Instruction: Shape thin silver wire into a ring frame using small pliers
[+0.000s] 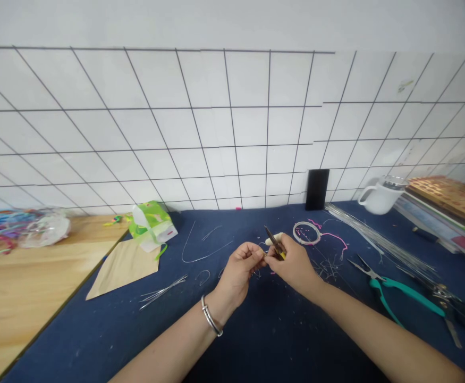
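Note:
My left hand [238,271], with a silver bangle at the wrist, is closed in a pinch on a thin wire [262,247]. The wire's full shape is partly hidden by my fingers. My right hand [294,263] meets it fingertip to fingertip, its thumb and forefinger pinched at the same spot. Tucked in that hand are small pliers [272,237] with dark jaws and a yellow handle, pointing up and left. A wire loop [203,277] lies left of my hands. Behind my right hand sits a white ring [307,233] with pink beads and thread.
Cut wires [163,291], a bent wire [200,261] and a paper sheet [124,268] lie left. On the right are wire scraps [328,268], teal-handled pliers [411,293], a wire bundle [379,239], a white mug [382,196] and stacked books [451,207]. A black block [317,189] stands by the wall.

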`<state>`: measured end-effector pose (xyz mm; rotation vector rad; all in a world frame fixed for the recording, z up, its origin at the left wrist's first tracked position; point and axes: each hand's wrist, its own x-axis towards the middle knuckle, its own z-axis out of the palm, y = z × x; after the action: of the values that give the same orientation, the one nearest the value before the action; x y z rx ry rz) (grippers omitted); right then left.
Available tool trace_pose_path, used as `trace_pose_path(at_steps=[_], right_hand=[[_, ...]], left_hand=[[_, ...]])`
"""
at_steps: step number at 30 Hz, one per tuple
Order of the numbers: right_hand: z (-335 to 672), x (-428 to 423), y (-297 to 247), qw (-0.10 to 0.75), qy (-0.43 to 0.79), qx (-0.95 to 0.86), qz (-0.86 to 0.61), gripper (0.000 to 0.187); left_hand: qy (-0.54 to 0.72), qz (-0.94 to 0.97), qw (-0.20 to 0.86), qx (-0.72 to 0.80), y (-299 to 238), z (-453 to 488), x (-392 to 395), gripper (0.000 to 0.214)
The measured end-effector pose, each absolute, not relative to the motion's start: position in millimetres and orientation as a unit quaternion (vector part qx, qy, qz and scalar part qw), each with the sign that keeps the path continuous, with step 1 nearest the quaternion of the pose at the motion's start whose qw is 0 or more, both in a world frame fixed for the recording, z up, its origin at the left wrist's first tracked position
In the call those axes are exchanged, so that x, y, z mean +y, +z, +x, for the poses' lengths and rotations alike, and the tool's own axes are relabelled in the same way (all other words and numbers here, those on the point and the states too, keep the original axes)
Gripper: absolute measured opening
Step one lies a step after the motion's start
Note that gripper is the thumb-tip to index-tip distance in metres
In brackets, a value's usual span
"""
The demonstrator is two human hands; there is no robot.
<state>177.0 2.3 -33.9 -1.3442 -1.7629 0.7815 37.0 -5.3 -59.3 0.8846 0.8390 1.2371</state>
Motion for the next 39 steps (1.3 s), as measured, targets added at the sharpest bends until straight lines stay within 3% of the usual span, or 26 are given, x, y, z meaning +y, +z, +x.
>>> trace_pose_path(at_steps=[12, 23, 39], right_hand=[[176, 2, -45, 0.372, 0.169, -0.742, -0.532, 0.009], [185, 11, -36, 0.350, 0.311, -0.736, -0.489, 0.007], [194, 18, -29, 0.328, 0.331, -0.727, -0.505, 0.014]], left_hand=[[0.509, 0.445, 0.616, 0.404, -64, 34, -2, 0.012], [0.495, 0.471, 0.600, 0.415, -62, 31, 0, 0.010], [0.550, 0.405, 0.616, 0.391, -60, 36, -1, 0.015]])
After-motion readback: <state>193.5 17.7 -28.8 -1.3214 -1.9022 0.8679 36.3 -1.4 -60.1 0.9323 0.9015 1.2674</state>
